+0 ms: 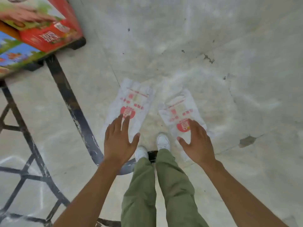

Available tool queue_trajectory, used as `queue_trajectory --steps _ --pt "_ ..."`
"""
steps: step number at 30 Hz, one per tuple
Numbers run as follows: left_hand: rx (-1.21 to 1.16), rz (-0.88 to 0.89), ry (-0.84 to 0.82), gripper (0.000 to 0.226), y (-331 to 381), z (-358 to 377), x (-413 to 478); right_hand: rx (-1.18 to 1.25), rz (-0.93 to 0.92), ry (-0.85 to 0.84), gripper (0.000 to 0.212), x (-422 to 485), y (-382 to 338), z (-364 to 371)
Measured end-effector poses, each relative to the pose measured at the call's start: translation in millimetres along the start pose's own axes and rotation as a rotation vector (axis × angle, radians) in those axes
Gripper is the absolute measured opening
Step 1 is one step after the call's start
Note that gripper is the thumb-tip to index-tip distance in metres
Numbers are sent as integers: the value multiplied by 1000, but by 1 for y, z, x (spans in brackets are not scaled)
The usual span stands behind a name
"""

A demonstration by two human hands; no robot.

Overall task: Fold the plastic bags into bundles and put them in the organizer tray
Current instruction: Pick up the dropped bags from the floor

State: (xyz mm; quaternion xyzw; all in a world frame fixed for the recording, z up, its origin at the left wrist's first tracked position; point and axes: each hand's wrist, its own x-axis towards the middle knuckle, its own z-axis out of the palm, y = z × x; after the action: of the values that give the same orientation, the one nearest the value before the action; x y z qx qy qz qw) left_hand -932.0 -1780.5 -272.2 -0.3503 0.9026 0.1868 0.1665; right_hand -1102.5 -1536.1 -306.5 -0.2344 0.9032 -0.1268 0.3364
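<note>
Head view, looking down: two white plastic bags lie flat on the concrete floor [213,46], side by side with a narrow strip of floor between them. The left plastic bag [131,102] and the right plastic bag [180,108] each carry red printed lines and a round red mark, too blurred to read. The left hand [118,141] and the right hand [197,143] are each over the near end of one bag; both grips are loose, fingers spread, holding nothing. Touching or not, I cannot tell. Beyond and to the right the floor is wide and bare, with a dark patch [246,141]. On the left a black metal frame [70,99] carries coloured boxes [49,35], print unreadable. White shoes [163,141] stand just beside the bags.
</note>
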Motion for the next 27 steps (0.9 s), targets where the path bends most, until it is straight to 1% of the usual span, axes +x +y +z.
queue_trajectory --steps 4,7,10,12,14,16,17,19,21,23,24,25,27 --pt "-29 -1 -74 75 -31 146 82 -3 63 -56 92 89 54 115" --pt "-61 -24 -113 78 -58 257 126 -27 106 -113 95 147 94 203" --pt "-103 -90 -140 83 -89 357 167 -33 141 -141 98 194 128 281" --pt "-101 -144 -143 88 -109 410 192 -113 172 -174 99 219 148 328" --pt "-83 -241 -150 96 -126 450 213 -195 185 -181 103 235 162 365" --pt "-50 -315 -139 104 -135 476 226 -257 174 -118 102 245 170 391" --pt "-31 -333 -113 104 -137 484 228 -292 159 -66 98 247 173 400" --pt "7 -358 -42 97 -139 493 226 -341 162 24 90 248 177 407" --pt "30 -373 23 85 -141 494 222 -323 177 82 80 248 181 407" --pt "35 -348 105 67 -145 487 219 -265 155 148 54 247 181 399" --pt "6 -345 126 58 -148 480 219 -237 148 185 39 246 177 392" --pt "-41 -356 118 52 -148 467 218 -218 162 217 28 244 171 382" --pt "-110 -378 83 41 -143 434 214 -187 245 275 20 238 156 355"
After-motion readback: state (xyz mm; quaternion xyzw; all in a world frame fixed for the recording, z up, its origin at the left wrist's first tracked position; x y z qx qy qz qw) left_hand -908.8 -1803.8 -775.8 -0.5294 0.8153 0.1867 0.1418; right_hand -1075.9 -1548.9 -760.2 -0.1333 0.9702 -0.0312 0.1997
